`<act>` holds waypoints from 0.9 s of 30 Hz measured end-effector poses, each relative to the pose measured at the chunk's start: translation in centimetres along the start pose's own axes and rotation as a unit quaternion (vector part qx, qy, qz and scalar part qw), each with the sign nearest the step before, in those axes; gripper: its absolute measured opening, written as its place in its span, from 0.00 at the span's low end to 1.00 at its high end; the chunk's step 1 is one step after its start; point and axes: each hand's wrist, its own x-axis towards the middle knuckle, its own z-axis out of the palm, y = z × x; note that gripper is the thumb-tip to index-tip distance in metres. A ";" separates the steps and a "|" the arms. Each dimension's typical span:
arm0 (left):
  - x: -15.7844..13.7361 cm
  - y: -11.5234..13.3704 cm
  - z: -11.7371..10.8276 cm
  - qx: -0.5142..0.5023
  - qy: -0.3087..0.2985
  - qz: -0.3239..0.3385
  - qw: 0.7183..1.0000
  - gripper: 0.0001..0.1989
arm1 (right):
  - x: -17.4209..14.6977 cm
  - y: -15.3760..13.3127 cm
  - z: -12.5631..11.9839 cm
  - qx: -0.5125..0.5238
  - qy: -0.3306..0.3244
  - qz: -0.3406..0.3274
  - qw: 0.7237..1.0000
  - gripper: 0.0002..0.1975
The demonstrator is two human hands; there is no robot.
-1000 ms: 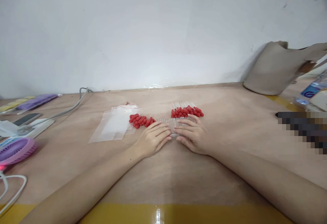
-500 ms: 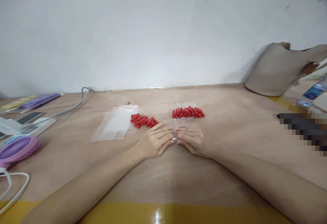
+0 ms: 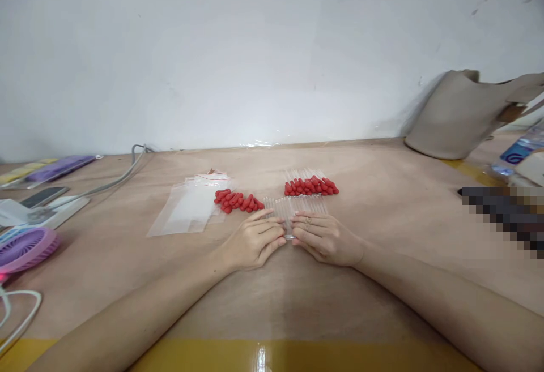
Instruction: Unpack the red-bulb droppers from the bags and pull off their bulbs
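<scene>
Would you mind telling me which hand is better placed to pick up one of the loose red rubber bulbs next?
Left, probably. The left hand lies just in front of the loose red bulbs, while the right hand sits farther from them, nearer the capped droppers. Both hands rest on the clear glass tubes.

The near ends of the clear tubes (image 3: 297, 206) lie hidden under the fingertips of the left hand (image 3: 254, 241) and right hand (image 3: 326, 239); what the fingers pinch between them is too small to tell. Both forearms run out of the bottom edge. At the bench's (image 3: 382, 202) right edge a pixelated patch (image 3: 505, 213) covers whatever lies there. The bottle (image 3: 521, 154) and the bag (image 3: 471, 112) are cut by the right edge. On the left, the fan (image 3: 25, 247), the white cable (image 3: 19, 321) and the phone (image 3: 42, 196) are cut off or partly covered.
</scene>
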 end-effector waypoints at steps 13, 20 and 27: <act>0.1 0.5 -0.7 -0.037 -0.037 -0.016 0.998 0.09 | 0.2 -0.1 -0.5 -0.028 -0.001 -0.041 0.999 0.05; -0.1 0.0 -0.3 0.011 0.042 0.038 0.998 0.07 | 0.1 -0.3 -0.5 0.011 -0.010 0.010 1.000 0.07; -0.1 -0.2 0.4 0.051 0.082 0.038 0.995 0.08 | -0.2 -0.5 0.7 0.045 -0.012 0.124 0.991 0.10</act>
